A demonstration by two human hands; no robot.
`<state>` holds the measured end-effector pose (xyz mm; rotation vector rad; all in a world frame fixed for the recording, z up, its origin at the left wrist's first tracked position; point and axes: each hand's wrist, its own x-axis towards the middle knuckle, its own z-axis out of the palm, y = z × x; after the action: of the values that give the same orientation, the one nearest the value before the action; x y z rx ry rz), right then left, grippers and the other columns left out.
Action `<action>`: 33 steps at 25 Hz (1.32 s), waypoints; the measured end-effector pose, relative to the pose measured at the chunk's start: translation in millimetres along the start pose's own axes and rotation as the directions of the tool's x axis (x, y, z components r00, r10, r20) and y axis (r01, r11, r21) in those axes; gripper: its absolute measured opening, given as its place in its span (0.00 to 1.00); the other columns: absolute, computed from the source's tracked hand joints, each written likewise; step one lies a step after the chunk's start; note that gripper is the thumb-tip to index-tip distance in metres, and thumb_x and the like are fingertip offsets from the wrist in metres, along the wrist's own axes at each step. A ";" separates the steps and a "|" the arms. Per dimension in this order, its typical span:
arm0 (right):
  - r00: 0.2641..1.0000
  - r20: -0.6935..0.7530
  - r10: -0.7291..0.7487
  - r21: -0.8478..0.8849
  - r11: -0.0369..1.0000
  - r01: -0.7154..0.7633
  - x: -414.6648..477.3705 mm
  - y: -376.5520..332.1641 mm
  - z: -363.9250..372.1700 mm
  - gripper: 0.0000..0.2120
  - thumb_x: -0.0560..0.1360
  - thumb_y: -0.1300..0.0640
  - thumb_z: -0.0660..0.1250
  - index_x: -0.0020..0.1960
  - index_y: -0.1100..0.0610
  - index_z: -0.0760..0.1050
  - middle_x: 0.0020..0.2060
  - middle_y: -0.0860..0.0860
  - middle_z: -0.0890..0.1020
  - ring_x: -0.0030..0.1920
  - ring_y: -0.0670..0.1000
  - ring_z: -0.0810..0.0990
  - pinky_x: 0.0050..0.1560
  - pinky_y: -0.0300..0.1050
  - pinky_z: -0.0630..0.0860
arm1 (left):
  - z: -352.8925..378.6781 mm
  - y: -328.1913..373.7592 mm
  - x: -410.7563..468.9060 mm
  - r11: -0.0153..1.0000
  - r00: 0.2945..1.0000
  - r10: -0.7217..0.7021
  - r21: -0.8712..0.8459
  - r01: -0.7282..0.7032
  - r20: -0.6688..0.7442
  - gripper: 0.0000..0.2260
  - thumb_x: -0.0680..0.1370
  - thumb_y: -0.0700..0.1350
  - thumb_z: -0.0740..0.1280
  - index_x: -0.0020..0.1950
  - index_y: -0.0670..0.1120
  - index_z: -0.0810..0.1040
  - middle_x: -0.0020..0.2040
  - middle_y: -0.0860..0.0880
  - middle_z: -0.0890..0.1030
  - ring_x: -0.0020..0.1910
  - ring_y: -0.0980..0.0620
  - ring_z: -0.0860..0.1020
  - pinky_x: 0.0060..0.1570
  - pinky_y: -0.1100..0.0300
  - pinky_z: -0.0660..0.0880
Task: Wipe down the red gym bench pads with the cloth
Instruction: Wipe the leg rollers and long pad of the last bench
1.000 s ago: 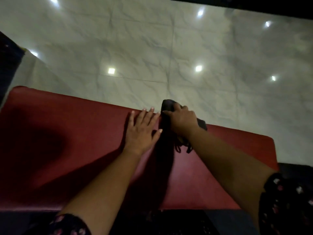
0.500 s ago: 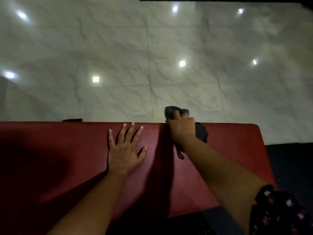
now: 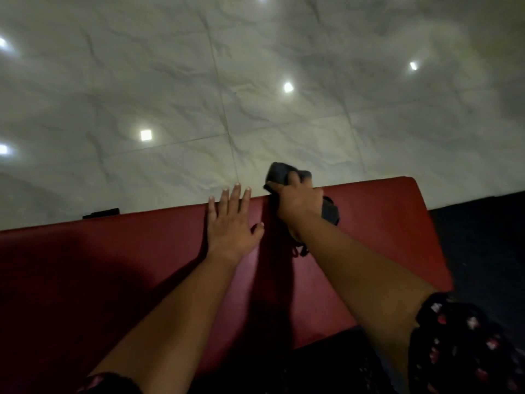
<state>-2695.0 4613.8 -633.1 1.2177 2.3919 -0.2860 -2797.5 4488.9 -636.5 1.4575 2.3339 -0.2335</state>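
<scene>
head view: red bench pad [image 3: 369,223] fills the lower frame, its far edge running against the pale marble-look floor [image 3: 170,81]. dark cloth [image 3: 279,172] is bunched at that far edge, part of it hanging past the rim and part trailing under the wrist. right hand [image 3: 298,201] grips the cloth, fingers curled round it, knuckles up. left hand [image 3: 230,223] lies flat on the pad just beside it, fingers straight and slightly spread, tips reaching the rim, holding nothing.

judgement: step in hand is wiping the far edge of the pad. to do it well: keep the cloth pressed flat, not wadded; wrap it over the rim so the side face gets cleaned; use the left hand as a brace; work in overlapping passes toward the unwiped right end; dim light, so residue is hard to judge
</scene>
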 end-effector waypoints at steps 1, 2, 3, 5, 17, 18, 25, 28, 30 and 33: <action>0.994 -0.026 -0.104 -0.083 0.991 0.101 -4.9 1.6 4.5 0.29 0.77 0.49 0.63 0.75 0.37 0.57 0.69 0.54 0.63 0.65 0.62 0.66 0.55 0.57 0.69 | 3.5 11.4 2.2 1.000 0.999 -0.003 0.030 0.001 0.047 0.37 0.79 0.64 0.53 0.80 0.50 0.39 0.81 0.47 0.50 0.79 0.43 0.48 0.75 0.41 0.41; 0.981 -0.041 -0.192 -0.172 0.968 0.182 -10.3 14.6 12.1 0.31 0.78 0.50 0.62 0.76 0.38 0.54 0.69 0.54 0.62 0.63 0.63 0.67 0.54 0.57 0.69 | 5.8 15.6 3.6 0.999 0.998 -0.010 0.049 0.007 0.062 0.38 0.79 0.64 0.53 0.80 0.49 0.37 0.80 0.46 0.55 0.78 0.43 0.52 0.75 0.41 0.45; 0.976 -0.036 -0.216 -0.240 0.950 0.201 -14.3 36.3 18.7 0.31 0.79 0.51 0.60 0.77 0.39 0.51 0.70 0.55 0.60 0.62 0.63 0.67 0.54 0.57 0.70 | 5.5 12.8 4.5 0.998 0.999 -0.007 0.061 0.004 0.045 0.39 0.78 0.65 0.52 0.80 0.49 0.37 0.77 0.46 0.62 0.75 0.43 0.58 0.74 0.42 0.51; 0.996 -0.010 -0.087 -0.311 0.947 0.079 -9.8 95.0 25.2 0.30 0.80 0.53 0.57 0.78 0.39 0.50 0.72 0.55 0.58 0.63 0.63 0.67 0.56 0.58 0.69 | 3.3 2.9 9.5 0.994 0.997 0.055 0.099 -0.049 -0.051 0.39 0.76 0.68 0.49 0.81 0.49 0.44 0.67 0.45 0.74 0.65 0.43 0.71 0.67 0.45 0.62; 0.989 0.114 -0.095 -0.234 0.965 0.120 28.2 222.5 30.4 0.31 0.80 0.54 0.59 0.78 0.38 0.49 0.73 0.55 0.56 0.66 0.64 0.64 0.59 0.60 0.69 | 29.4 142.3 70.7 0.961 0.957 0.226 0.117 -0.249 0.182 0.45 0.67 0.69 0.34 0.81 0.47 0.41 0.81 0.47 0.45 0.79 0.47 0.43 0.74 0.44 0.36; 0.987 0.161 0.000 -0.256 0.966 0.041 35.1 244.3 29.9 0.31 0.80 0.54 0.59 0.78 0.39 0.50 0.73 0.56 0.56 0.67 0.65 0.64 0.59 0.61 0.69 | 32.5 156.6 78.8 0.948 0.948 0.255 0.145 -0.284 0.192 0.46 0.67 0.69 0.33 0.80 0.46 0.40 0.81 0.47 0.44 0.79 0.48 0.42 0.74 0.44 0.36; 0.971 0.181 -0.154 -0.078 0.982 0.170 47.8 315.9 45.2 0.28 0.80 0.55 0.57 0.77 0.37 0.53 0.70 0.55 0.61 0.66 0.62 0.65 0.57 0.58 0.69 | 52.5 240.6 114.9 0.924 0.915 0.337 0.107 -0.366 0.221 0.45 0.67 0.70 0.37 0.80 0.49 0.37 0.80 0.49 0.38 0.79 0.46 0.41 0.73 0.40 0.35; 0.980 0.159 -0.122 -0.064 0.989 0.133 44.5 364.4 54.6 0.31 0.81 0.56 0.58 0.76 0.34 0.49 0.72 0.55 0.58 0.64 0.62 0.65 0.58 0.58 0.68 | 58.8 269.2 127.6 0.874 0.867 0.445 0.104 -0.475 0.223 0.44 0.67 0.71 0.41 0.79 0.53 0.37 0.79 0.50 0.33 0.79 0.46 0.41 0.72 0.37 0.37; 0.971 0.225 0.077 -0.030 0.997 -0.072 48.7 385.0 63.5 0.33 0.80 0.57 0.59 0.76 0.33 0.48 0.74 0.55 0.56 0.65 0.63 0.65 0.60 0.59 0.69 | 62.3 282.7 135.7 0.850 0.842 0.469 0.123 -0.512 0.265 0.45 0.68 0.73 0.44 0.79 0.53 0.36 0.79 0.49 0.33 0.79 0.46 0.39 0.73 0.37 0.37; 0.894 0.421 0.157 0.332 0.890 -0.313 51.4 405.2 84.6 0.38 0.78 0.61 0.61 0.76 0.32 0.47 0.72 0.56 0.58 0.63 0.62 0.67 0.61 0.53 0.72 | 64.7 297.5 143.4 0.870 0.838 0.422 0.105 -0.481 0.346 0.48 0.62 0.77 0.41 0.78 0.57 0.33 0.79 0.51 0.33 0.78 0.45 0.36 0.73 0.38 0.38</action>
<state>-2370.4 4858.6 -726.1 1.4573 1.8707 -0.8748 -2573.7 4719.8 -735.7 1.8628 1.6910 -0.5215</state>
